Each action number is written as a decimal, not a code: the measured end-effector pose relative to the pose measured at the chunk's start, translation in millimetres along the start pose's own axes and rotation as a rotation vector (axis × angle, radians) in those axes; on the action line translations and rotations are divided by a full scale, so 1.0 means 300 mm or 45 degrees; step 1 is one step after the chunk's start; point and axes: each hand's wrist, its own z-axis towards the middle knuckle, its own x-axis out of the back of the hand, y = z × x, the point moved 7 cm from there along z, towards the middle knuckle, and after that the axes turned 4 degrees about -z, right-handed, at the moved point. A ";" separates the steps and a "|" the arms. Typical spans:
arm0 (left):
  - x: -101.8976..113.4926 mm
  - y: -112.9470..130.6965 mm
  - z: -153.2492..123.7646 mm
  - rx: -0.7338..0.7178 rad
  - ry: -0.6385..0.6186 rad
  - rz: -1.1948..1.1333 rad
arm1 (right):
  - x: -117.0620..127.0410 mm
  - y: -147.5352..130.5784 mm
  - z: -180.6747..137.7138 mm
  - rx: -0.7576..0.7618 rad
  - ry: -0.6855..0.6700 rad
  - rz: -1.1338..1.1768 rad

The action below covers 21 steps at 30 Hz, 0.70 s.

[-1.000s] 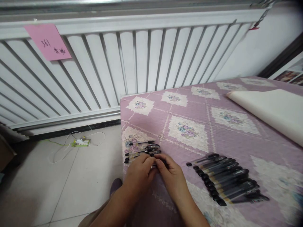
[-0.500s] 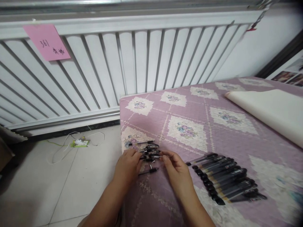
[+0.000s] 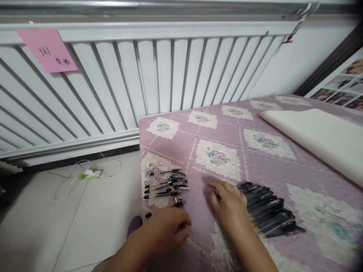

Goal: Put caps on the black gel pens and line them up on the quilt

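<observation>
Several black pens (image 3: pixel 161 194) lie in a loose group near the left edge of the purple floral cloth. My left hand (image 3: pixel 167 228) is just below this group, partly covering the nearest pen. Its fingers curl in, and what they hold, if anything, is hidden. To the right, my right hand (image 3: pixel 229 204) hovers over the cloth with bent fingers, its fingertips smeared by motion. Beside it, a slanting row of black pens (image 3: pixel 272 209) lies side by side, its left ends partly behind the hand.
A floral cloth (image 3: pixel 195 130) covers the bed-like surface. A folded cream sheet (image 3: pixel 317 136) lies at the right. A white radiator (image 3: pixel 141 75) with a pink note (image 3: pixel 47 51) stands behind. On the floor at left is a power strip (image 3: pixel 91 173) with cables.
My left hand has moved down and right, off the loose pens. My right hand has moved right, toward the pen row. The whole view has shifted slightly.
</observation>
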 end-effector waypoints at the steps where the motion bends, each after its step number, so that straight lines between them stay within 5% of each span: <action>1: -0.017 0.010 -0.001 -0.010 -0.063 0.028 | -0.005 0.018 -0.005 -0.014 -0.008 -0.081; 12: 0.008 -0.047 0.032 0.114 0.124 0.286 | -0.047 0.064 -0.027 0.029 0.012 -0.325; 21: 0.005 -0.051 0.039 0.079 0.124 0.243 | -0.062 0.063 -0.006 0.046 0.004 -0.355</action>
